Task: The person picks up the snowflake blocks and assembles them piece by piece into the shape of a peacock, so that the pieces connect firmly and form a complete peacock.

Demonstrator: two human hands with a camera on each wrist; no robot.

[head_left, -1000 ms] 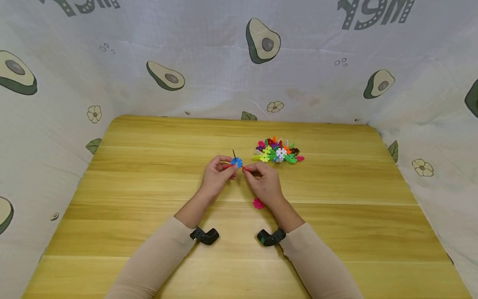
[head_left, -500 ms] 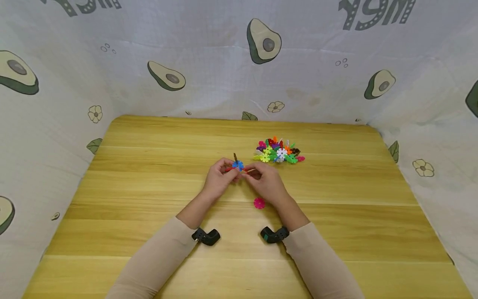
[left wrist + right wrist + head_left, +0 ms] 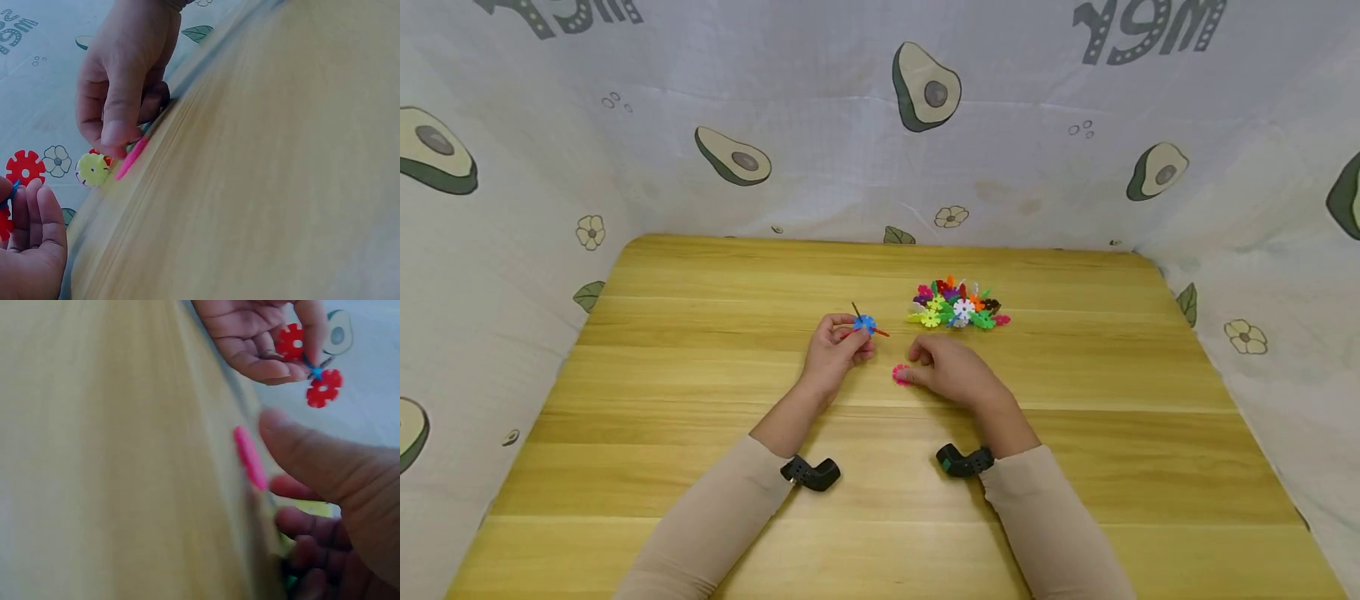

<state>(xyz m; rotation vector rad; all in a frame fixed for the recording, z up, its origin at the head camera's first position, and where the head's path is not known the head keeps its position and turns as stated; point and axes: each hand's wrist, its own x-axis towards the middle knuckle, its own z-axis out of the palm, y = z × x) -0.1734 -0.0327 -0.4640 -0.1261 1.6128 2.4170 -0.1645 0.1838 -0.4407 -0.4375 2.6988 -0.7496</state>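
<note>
My left hand (image 3: 833, 354) pinches a small cluster of interlocking snowflake discs. A blue disc (image 3: 864, 324) is at its middle, with red discs (image 3: 324, 388) on either side and a dark disc (image 3: 856, 311), seen edge-on, standing up from it. To the right, my right hand (image 3: 958, 371) is over a loose pink snowflake disc (image 3: 897, 375), its thumb covering part of it in the head view. In the right wrist view, thumb and fingers are spread apart around the pink disc (image 3: 250, 459), with a gap at the thumb. Fingertip contact is hard to tell.
A heap of many-coloured snowflake discs (image 3: 962, 304) lies at the back, right of centre. The wooden table (image 3: 737, 292) meets a white avocado-print cloth (image 3: 820, 108) behind and at both sides. Black wrist cameras (image 3: 811, 473) sit at both cuffs.
My right hand has left the cluster and moved down and right to the pink disc. That disc has shifted up and left. My left hand has drawn slightly left with the cluster.
</note>
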